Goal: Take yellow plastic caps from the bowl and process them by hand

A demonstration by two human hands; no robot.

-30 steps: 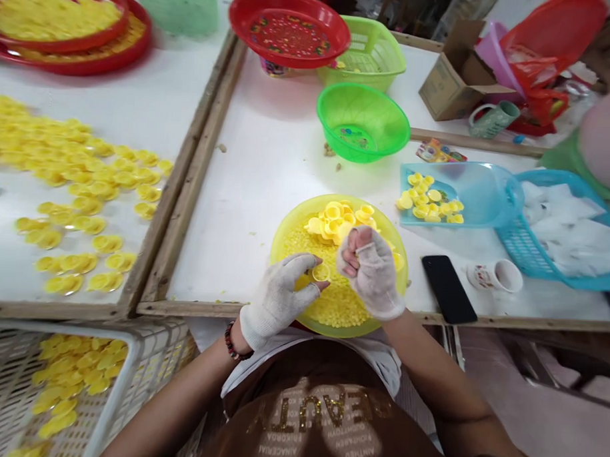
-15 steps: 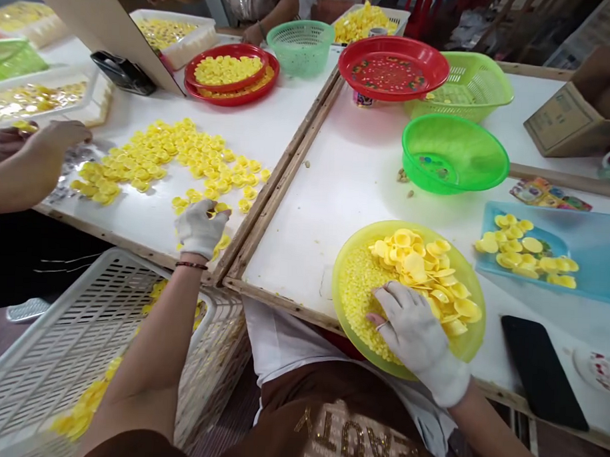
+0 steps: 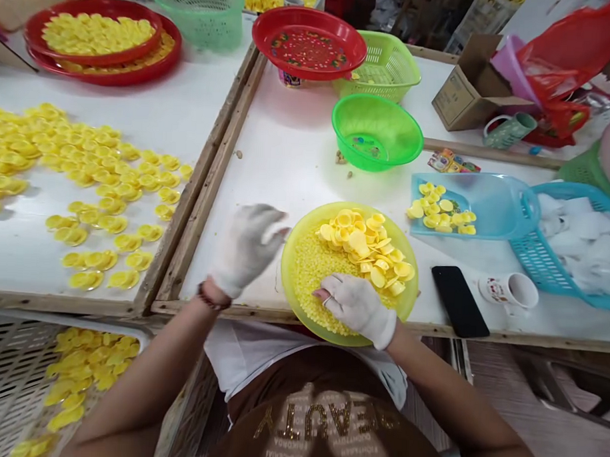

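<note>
My left hand (image 3: 251, 248), in a white glove and blurred by motion, is over the table just left of the yellow bowl (image 3: 407, 300). Thumb and fingers are apart, with nothing visible between them. Small yellow pellets (image 3: 308, 258) fill the bowl's left side, and round yellow plastic cups (image 3: 359, 240) are heaped on its right. My right hand (image 3: 357, 305), also gloved, rests in the bowl on the pellets, fingers curled together; what they hold is hidden. On the left table lie many yellow cup pieces (image 3: 103, 188) spread in rows.
A green bowl (image 3: 375, 134), a red tray (image 3: 309, 45) and a blue tray (image 3: 490, 208) with yellow cups stand beyond the bowl. A phone (image 3: 460, 300) and a mug (image 3: 513, 290) are at right. A wooden ridge (image 3: 201, 171) divides the tables; a white crate (image 3: 10, 351) stands below left.
My left hand has left the yellow pieces on the left table and moved right, near the bowl. My right hand stays in the bowl. The view has turned right.
</note>
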